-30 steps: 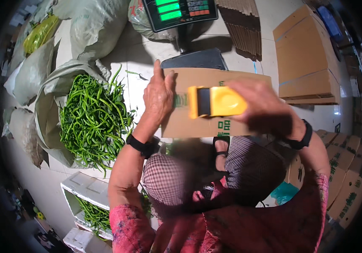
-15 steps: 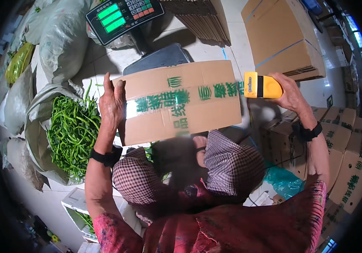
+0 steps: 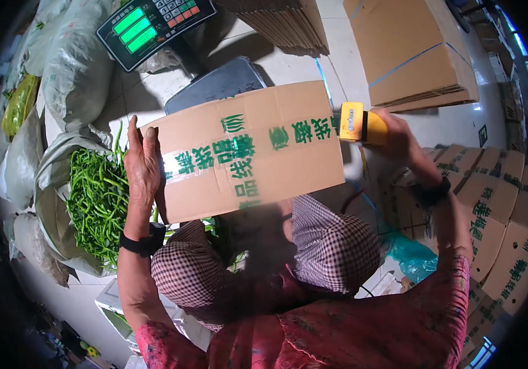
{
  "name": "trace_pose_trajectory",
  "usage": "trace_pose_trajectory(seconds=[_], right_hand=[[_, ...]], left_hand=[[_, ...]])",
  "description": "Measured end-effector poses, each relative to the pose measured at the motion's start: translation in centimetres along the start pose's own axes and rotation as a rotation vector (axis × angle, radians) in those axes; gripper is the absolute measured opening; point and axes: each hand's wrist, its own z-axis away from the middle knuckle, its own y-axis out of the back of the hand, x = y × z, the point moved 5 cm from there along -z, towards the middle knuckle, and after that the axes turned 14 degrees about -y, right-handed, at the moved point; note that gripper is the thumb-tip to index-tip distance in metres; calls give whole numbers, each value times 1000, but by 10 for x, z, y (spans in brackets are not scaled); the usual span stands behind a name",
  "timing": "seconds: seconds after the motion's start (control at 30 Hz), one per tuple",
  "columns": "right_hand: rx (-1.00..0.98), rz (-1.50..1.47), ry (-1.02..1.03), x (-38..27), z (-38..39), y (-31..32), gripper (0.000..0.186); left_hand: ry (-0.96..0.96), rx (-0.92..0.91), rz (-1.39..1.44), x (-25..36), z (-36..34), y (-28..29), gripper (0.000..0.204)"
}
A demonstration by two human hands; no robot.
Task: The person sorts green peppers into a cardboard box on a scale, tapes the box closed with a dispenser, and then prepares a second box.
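A closed cardboard box [image 3: 304, 169] with green print and clear tape along its top lies tilted in front of me, above my knees. My left hand [image 3: 143, 166] grips its left end, the thumb near the top edge. In my right hand [image 3: 398, 138] is a yellow tape dispenser [image 3: 355, 123] with a black band. The dispenser's front is at the box's right end, by the tape strip. The underside of the box and most of what supports it are hidden.
Beyond the box stands a scale [image 3: 215, 83] with a lit display [image 3: 135, 31]. On the left is an open sack of green chili peppers [image 3: 95, 206]; full sacks [image 3: 79, 67] sit behind it. Flat cardboard [image 3: 405, 55] leans at far right, above stacked printed boxes [image 3: 492, 203].
The box, my left hand and the tape dispenser have shifted left in the picture, along with the whole scene. The box tilts more, its right end higher. Both hands keep their hold.
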Motion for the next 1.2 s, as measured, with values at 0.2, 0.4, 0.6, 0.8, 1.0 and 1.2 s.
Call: trace_pose_trajectory(seconds=[0.2,0.4,0.6,0.8,1.0,1.2], right_hand=[[45,-230,-65,1,53,-83,64],[-190,-438,-413,7,91,-129,73],[9,-314,-197,33,88,-147,77],[58,-181,-247,129,143,-203,59],[-166,179,-270,37,116,-178,31],[8,-117,-159,36,96,-260,27]], left_hand=[[-16,-86,48,-14,-6,15,61],[-3,-182,-27,-7,-10,11,60],[-69,-142,-109,-13,-15,11,62],[-103,-172,-93,-15,-15,10,62],[-1,-161,43,-22,-10,9,64],[-12,-184,68,-22,-12,5,64]])
